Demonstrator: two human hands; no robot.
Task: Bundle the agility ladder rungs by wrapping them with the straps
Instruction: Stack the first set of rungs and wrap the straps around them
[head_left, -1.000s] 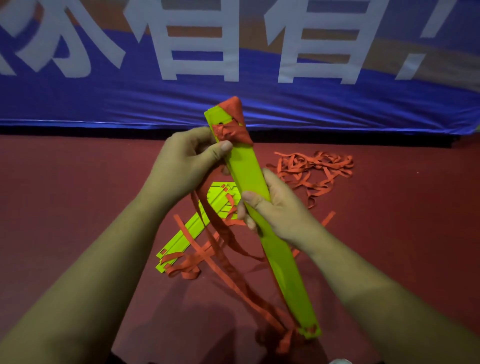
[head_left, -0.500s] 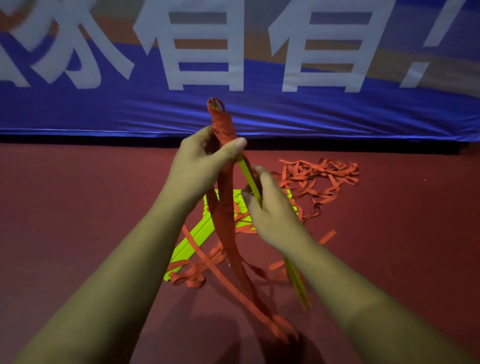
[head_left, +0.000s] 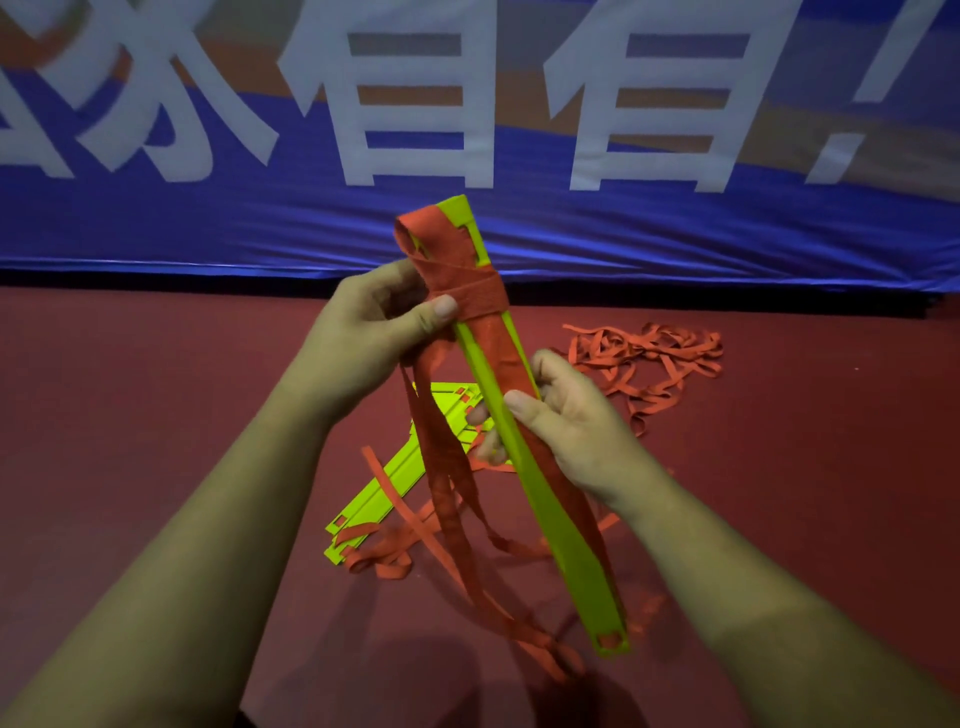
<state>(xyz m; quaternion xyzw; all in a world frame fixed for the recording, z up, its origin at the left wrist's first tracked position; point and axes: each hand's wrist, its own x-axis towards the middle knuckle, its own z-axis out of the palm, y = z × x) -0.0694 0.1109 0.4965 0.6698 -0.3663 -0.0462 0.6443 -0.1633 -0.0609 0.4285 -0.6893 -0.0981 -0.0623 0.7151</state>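
Head view: left hand (head_left: 363, 335) pinching straps (head_left: 470, 297), right hand's (head_left: 574, 423) fingers (head_left: 480, 415) round rungs (head_left: 552, 519)

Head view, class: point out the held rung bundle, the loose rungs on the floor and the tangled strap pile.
held rung bundle (head_left: 556, 535): head view, lower green face.
loose rungs (head_left: 363, 514): head view, lower part of the stack.
tangled strap pile (head_left: 649, 353): head view, middle of the tangle.

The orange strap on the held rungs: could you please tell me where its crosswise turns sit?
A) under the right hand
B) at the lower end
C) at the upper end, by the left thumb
C: the orange strap bands the held rungs near their top, right beside the left hand's thumb.
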